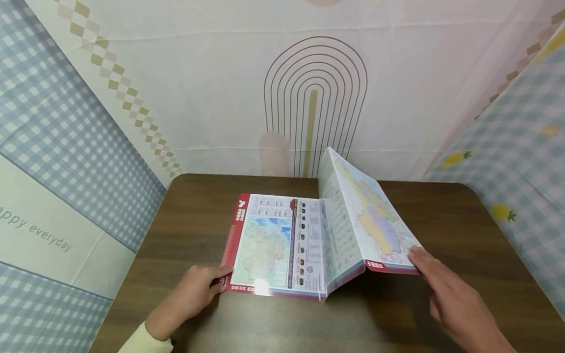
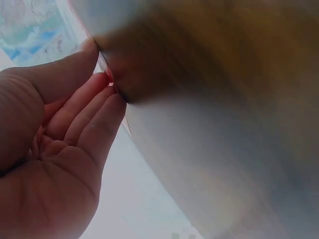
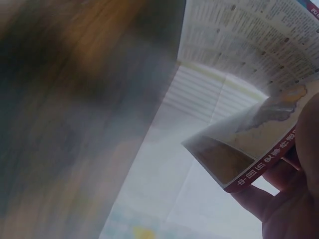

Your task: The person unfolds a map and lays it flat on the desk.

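A glossy folding map (image 1: 265, 245) with a red border lies partly unfolded on the table. Its left panel rests flat, while the middle panel (image 1: 340, 235) slants up to a raised crease. The right panel (image 1: 379, 215), with a coloured map on it, slopes down from that crease toward the right. My left hand (image 1: 198, 289) pinches the lower left corner between thumb and fingers, and the left wrist view shows that hand (image 2: 65, 119) at the sheet's edge. My right hand (image 1: 454, 299) holds the right panel's outer corner; in the right wrist view its fingers (image 3: 279, 174) are behind the printed sheet.
The dark wooden table (image 1: 185, 220) has rounded back corners. Behind it hangs a white cloth (image 1: 212, 88) with an arch pattern. Checked cloth stands along the left (image 1: 79, 122) and the right side (image 1: 529, 162).
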The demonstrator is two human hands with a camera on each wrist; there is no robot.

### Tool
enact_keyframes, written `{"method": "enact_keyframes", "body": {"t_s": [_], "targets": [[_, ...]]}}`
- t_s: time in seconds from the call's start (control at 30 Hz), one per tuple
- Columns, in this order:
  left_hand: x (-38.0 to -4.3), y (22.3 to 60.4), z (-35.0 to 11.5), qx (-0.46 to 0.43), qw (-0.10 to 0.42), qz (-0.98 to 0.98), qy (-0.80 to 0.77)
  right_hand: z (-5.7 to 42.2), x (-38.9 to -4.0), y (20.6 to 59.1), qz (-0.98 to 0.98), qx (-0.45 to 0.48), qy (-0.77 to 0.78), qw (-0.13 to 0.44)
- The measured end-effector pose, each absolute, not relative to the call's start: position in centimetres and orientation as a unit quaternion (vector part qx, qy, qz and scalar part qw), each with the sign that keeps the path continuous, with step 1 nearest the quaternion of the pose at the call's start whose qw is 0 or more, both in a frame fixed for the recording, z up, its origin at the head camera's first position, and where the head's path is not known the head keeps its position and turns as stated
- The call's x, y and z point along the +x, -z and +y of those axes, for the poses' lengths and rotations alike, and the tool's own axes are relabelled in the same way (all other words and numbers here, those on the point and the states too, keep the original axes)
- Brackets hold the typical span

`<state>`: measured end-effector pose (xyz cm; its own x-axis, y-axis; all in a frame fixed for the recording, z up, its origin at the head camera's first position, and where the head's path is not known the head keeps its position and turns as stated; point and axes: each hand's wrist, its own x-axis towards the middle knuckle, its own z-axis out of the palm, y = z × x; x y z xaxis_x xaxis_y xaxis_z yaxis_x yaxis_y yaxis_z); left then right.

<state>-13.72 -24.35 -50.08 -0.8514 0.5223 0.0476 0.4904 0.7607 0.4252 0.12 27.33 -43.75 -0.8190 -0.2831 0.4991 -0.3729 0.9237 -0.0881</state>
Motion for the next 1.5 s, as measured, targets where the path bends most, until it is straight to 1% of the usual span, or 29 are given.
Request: {"method": "enact_keyframes", "body": {"t_s": [0.23, 0.33, 0.7, 0.8, 1.03, 1.17, 1.27, 1.4, 1.5], "targets": [[-14.3, 50.3, -27.3, 0.276, 0.026, 0.942, -0.189, 29.5, 1.6, 45.0, -0.955, 0.154, -0.074, 0.241], [-14.7, 50.3, -28.4, 0.275, 0.025, 0.944, -0.181, 30.3, 1.9, 45.6, -0.962, 0.141, -0.055, 0.227], [-16.0, 50.5, -31.2, 0.252, 0.034, 0.953, -0.163, 32.8, 2.0, 47.0, -0.972, 0.133, 0.003, 0.191], [-16.1, 50.5, -31.5, 0.247, 0.033, 0.956, -0.158, 33.2, 1.9, 47.4, -0.979, 0.119, 0.011, 0.168], [-16.2, 50.3, -32.1, 0.227, 0.047, 0.961, -0.153, 34.3, 1.9, 48.7, -0.992, 0.092, 0.026, 0.078], [-16.1, 50.2, -32.1, 0.223, 0.041, 0.962, -0.151, 34.4, 1.8, 49.3, -0.992, 0.099, 0.03, 0.07], [-16.0, 50.2, -32.0, 0.218, 0.051, 0.964, -0.146, 34.4, 1.7, 49.6, -0.993, 0.097, 0.035, 0.064], [-15.8, 50.1, -31.7, 0.219, 0.081, 0.962, -0.143, 34.4, 1.7, 49.7, -0.995, 0.086, 0.037, 0.041], [-15.5, 49.9, -31.5, 0.223, 0.094, 0.959, -0.149, 34.4, 1.7, 49.7, -0.994, 0.091, 0.04, 0.045]]}}
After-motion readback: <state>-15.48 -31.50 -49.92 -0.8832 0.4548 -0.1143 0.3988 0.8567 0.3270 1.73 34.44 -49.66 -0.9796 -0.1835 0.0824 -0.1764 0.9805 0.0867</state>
